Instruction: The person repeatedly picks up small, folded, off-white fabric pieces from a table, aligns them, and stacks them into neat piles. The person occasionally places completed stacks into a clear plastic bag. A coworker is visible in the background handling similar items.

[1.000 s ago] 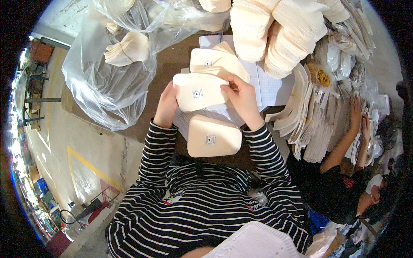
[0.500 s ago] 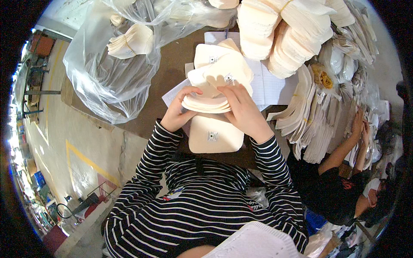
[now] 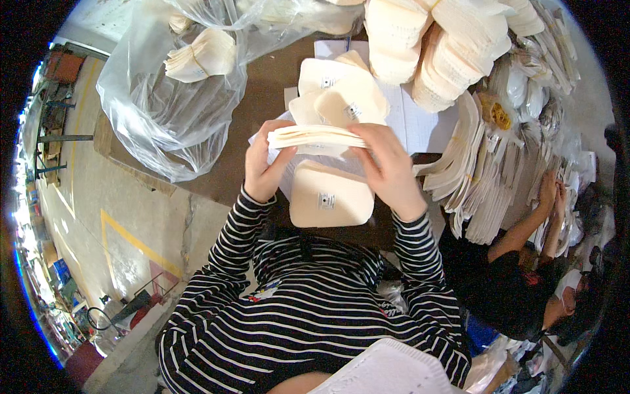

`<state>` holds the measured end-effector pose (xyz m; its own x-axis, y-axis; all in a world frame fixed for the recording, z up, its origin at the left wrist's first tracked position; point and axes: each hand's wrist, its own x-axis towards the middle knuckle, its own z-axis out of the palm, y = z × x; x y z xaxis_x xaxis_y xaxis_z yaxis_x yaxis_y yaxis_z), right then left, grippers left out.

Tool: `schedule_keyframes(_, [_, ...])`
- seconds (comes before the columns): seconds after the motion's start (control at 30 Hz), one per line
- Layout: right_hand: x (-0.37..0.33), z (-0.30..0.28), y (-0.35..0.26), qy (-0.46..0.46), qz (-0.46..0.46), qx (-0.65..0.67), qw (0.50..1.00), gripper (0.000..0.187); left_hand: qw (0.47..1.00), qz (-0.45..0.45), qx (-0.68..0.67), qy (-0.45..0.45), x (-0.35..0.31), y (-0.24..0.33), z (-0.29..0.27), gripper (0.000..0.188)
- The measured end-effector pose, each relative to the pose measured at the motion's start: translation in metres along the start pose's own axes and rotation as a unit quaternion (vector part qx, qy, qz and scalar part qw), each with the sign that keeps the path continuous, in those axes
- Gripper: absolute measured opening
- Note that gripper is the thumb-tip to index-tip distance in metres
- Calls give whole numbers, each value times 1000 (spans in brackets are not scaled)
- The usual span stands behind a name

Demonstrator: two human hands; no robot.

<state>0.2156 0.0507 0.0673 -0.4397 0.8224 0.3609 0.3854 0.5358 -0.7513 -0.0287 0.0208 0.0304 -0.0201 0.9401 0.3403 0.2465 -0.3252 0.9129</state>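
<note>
Between my two hands I hold a thin stack of cream pads [image 3: 316, 136], turned edge-on above the table. My left hand [image 3: 262, 164] grips one end, with the thumb below and the fingers behind. At the opposite end my right hand [image 3: 392, 172] pinches the stack the same way. Just below it, near the table's front edge, lies a cream rounded-square pad [image 3: 344, 197] with a small printed label; whether others lie under it I cannot tell. Beyond my hands, more labelled cream pads [image 3: 364, 95] overlap in a loose heap.
A clear plastic bag [image 3: 157, 131] at the left holds a banded bundle of pads [image 3: 203, 56]. Tall pad stacks [image 3: 394, 46] stand at the far right on written papers [image 3: 423, 128]. Right of them are bundled pale pieces [image 3: 482, 190] and yellow rubber bands [image 3: 497, 115]. A co-worker's arms [image 3: 522, 230] reach in there.
The held stack has tipped from lying nearly flat to edge-on and risen slightly away from me. My right hand has shifted from its top to its right end.
</note>
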Motion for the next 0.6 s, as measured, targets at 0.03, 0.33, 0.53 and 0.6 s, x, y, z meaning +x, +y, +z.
schedule_keyframes(0.03, [-2, -14, -11, 4, -6, -2, 1000, 45, 999, 24, -23, -18, 0, 11, -8, 31])
schedule_keyframes(0.33, [-65, -21, -46, -138, 215, 76, 964, 46, 914, -366, -83, -154, -45, 55, -22, 47])
schedule_keyframes(0.53, [-69, -2, -26, -80, 147, -76, 983, 50, 959, -256, 78, -92, -57, 27, -13, 69])
schedule_keyframes(0.6, [-65, -6, -29, -77, 146, -66, 984, 53, 965, -238, 69, -81, -53, 26, -15, 68])
